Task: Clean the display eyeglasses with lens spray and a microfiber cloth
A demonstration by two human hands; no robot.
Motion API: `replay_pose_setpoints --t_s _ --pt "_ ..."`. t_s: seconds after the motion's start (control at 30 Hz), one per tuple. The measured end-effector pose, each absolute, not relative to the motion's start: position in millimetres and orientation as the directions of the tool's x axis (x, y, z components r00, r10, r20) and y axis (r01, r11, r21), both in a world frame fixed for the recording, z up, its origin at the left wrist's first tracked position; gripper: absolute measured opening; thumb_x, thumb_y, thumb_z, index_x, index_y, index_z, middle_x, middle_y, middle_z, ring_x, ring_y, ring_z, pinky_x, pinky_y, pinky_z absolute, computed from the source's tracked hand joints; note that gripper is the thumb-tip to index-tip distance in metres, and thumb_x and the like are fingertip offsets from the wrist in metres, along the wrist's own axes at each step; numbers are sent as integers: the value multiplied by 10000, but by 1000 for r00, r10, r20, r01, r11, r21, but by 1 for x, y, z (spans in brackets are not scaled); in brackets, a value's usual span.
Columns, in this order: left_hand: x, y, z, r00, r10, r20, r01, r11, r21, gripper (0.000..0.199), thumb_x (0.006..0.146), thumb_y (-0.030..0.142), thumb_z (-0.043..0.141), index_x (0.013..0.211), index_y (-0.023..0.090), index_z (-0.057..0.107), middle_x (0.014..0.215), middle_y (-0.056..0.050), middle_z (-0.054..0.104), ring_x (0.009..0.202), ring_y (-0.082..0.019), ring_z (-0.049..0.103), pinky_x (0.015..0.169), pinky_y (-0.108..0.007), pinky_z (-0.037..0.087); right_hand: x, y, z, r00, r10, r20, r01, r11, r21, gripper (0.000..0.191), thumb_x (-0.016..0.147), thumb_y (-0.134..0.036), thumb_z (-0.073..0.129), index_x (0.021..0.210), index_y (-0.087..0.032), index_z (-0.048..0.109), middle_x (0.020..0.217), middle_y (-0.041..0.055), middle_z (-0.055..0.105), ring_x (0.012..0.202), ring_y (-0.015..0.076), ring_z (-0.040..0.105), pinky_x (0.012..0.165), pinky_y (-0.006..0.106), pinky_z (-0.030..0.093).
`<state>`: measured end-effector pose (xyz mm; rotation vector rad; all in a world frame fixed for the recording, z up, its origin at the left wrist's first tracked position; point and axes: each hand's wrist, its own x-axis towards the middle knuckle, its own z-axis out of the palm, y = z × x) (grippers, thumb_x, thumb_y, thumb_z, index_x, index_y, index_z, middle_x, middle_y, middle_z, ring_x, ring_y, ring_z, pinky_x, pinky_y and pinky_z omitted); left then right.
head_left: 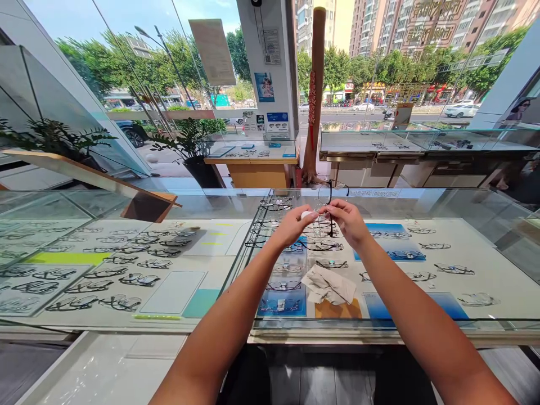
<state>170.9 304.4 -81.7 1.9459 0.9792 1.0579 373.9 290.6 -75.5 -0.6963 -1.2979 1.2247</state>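
Above the glass counter, my right hand (346, 221) pinches a pair of dark-framed eyeglasses (331, 194). The glasses are turned on edge, with one part above the fingers and another hanging below. My left hand (294, 226) is closed close beside it, thumb and fingers around a small white object (306, 215) whose kind I cannot make out. The fingertips of both hands nearly meet at the glasses. Below the hands, a crumpled beige cloth (328, 284) lies on the counter top, over a brown patch (337, 309).
Rows of eyeglasses (139, 279) fill the glass display counter (248, 270) to the left and under my hands. A wooden-edged stand (147, 205) sits on the left counter. An open white drawer (109, 365) juts out at lower left. More showcases (371, 140) stand by the windows.
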Motion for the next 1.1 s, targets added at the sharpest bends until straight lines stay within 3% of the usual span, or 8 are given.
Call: replay_pose_setpoints --t_s 0.17,0.43,0.53,0.67,0.87,0.97,1.1 --pt "176 298 -81 469 815 341 288 -506 813 424 979 569 573 770 200 558 811 -7 552 852 -203 482 799 -302 346 374 289 -72 -139 938 317 -283 269 -921 327 718 -521 892 729 -252 708 825 23 772 767 179 535 786 348 457" --pt "178 300 -87 491 807 328 235 -485 842 415 1000 537 524 756 202 500 770 1 490 777 -180 413 738 -305 308 375 290 -73 -136 939 315 -298 265 -917 296 738 -489 881 740 -248 709 829 23 781 762 172 539 773 340 450" --pt "177 296 -85 510 799 320 240 -489 838 466 971 597 589 737 201 510 729 11 474 722 -164 398 695 -301 293 378 292 -71 -105 948 300 -314 254 -915 296 728 -498 871 748 -251 708 867 31 798 748 170 547 745 338 461" --pt "174 283 -72 641 750 160 322 -453 832 471 837 562 811 705 198 543 656 37 484 638 -132 410 614 -280 290 388 297 -67 -20 957 291 -358 265 -895 270 701 -469 875 755 -257 716 881 21 797 729 153 535 686 310 450" --pt "168 279 -60 847 499 -181 444 -480 757 250 766 391 874 929 218 795 834 0 748 720 -170 640 656 -259 443 398 305 -66 25 966 258 -375 249 -893 324 649 -496 879 763 -269 678 893 12 794 700 151 520 629 296 457" --pt "168 278 -60 859 472 -198 445 -498 744 267 764 347 867 1002 231 831 887 -6 781 742 -180 667 669 -257 463 397 307 -68 12 963 268 -367 254 -895 317 669 -504 868 777 -269 686 904 14 793 701 148 526 638 301 467" --pt "178 268 -59 853 489 -182 449 -510 733 392 762 517 905 1039 251 827 879 -6 782 759 -198 685 645 -268 429 396 306 -67 2 958 288 -374 268 -888 299 690 -496 865 781 -264 700 909 19 793 701 145 518 640 303 464"
